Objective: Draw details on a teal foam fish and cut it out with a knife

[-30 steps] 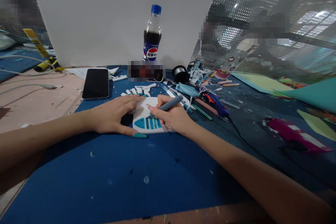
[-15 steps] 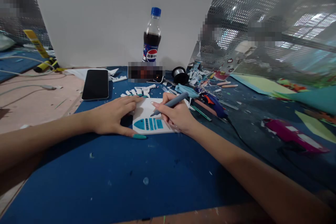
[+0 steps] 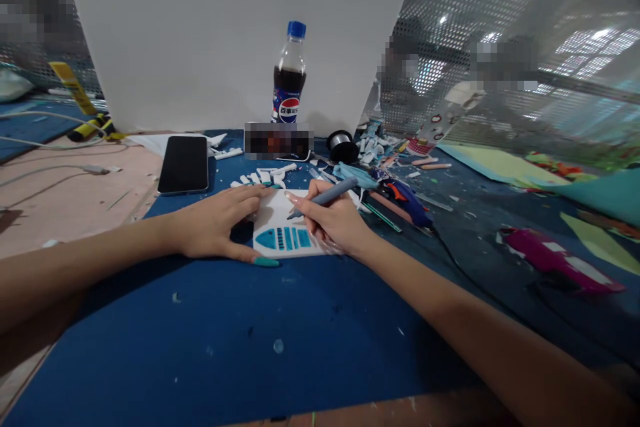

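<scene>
A white board (image 3: 273,217) lies flat on the blue mat (image 3: 240,333), with a teal fish-like pattern of a pointed head and striped bars drawn near its front edge. Gripped in my right hand (image 3: 340,219) is a grey-blue marker pen (image 3: 330,193), its tip low over the board just above the drawn bars; whether it touches cannot be made out. My left hand (image 3: 220,223) rests at the board's left side, fingers spread, the thumb with its long teal nail along the front edge. The other left fingertips reach the back left corner.
Behind the board are white scraps (image 3: 267,175), a phone (image 3: 184,163), a cola bottle (image 3: 290,77), a propped screen (image 3: 277,141) and a wire spool (image 3: 342,146). To the right lie a blue glue gun (image 3: 410,203) with its cord and a magenta tool (image 3: 560,259). A white panel (image 3: 200,33) stands behind.
The view has shifted very slightly. Both hands keep nearly the same place, the marker still held with its tip over the board.
</scene>
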The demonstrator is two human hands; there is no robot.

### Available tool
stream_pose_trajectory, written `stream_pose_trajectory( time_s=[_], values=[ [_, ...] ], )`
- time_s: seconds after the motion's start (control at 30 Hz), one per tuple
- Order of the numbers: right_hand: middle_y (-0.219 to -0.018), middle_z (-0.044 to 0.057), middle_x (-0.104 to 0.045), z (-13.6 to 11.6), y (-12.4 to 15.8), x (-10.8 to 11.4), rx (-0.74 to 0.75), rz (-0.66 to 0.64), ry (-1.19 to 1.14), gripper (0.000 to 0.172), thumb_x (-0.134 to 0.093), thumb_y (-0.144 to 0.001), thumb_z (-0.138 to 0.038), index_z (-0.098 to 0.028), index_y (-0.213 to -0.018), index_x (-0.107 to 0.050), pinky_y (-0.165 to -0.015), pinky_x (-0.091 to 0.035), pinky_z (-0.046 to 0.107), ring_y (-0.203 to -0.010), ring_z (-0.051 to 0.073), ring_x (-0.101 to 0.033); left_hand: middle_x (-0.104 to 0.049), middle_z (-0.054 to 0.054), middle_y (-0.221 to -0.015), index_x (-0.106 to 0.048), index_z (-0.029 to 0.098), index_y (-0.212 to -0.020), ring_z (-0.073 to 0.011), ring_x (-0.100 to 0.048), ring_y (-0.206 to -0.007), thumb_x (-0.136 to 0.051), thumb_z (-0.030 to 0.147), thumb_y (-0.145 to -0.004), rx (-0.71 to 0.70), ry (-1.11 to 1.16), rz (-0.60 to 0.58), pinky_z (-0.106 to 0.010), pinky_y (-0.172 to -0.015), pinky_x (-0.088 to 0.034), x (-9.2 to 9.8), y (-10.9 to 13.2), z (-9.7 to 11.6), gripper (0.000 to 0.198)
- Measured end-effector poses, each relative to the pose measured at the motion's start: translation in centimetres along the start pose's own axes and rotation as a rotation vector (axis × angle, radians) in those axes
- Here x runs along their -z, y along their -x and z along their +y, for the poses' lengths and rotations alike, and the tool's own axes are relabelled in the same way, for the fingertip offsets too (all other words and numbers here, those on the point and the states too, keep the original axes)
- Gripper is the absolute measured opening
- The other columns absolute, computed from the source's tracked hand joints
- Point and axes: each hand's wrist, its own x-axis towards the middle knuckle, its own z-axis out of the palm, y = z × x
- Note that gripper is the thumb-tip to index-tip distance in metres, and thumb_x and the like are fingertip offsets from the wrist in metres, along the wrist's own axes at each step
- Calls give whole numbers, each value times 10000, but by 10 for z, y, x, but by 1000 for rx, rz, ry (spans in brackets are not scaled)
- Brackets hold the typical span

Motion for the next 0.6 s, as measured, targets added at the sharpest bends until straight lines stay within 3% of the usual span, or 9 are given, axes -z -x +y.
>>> stream_pose_trajectory(
  time_s=[0.17, 0.33, 0.6],
  values=[
    [-385, -90, -494, -2, -1, -2, 22, 19, 21, 411, -729, -790, -356, -220, -620, -381, -300, -229, 197, -276, 39, -361, -409, -259, -1473, -555, 137, -1037, -374, -409, -1353, -529, 751, -818, -4, -17, 7, -495, -1072, -383, 0, -1, 0, 652],
    [-380, -107, -433, -4, -2, -4, 109, -72, 38, 396, -720, -802, -312, -217, -605, -391, -355, -307, 201, -319, 47, -379, -374, -252, -1501, -542, 119, -1136, -381, -376, -1374, -510, 779, -807, 31, -21, -25, -512, -1086, -363, 0, -1, -1, 738],
    [-393, -101, -422, 1, -3, -3, 95, -86, 96, 401, -696, -821, -315, -219, -605, -372, -378, -320, 210, -343, 60, -405, -387, -245, -1498, -560, 151, -1034, -360, -368, -1389, -517, 766, -811, 0, 1, 26, -508, -1108, -341, -5, 1, -4, 656]
  ],
)
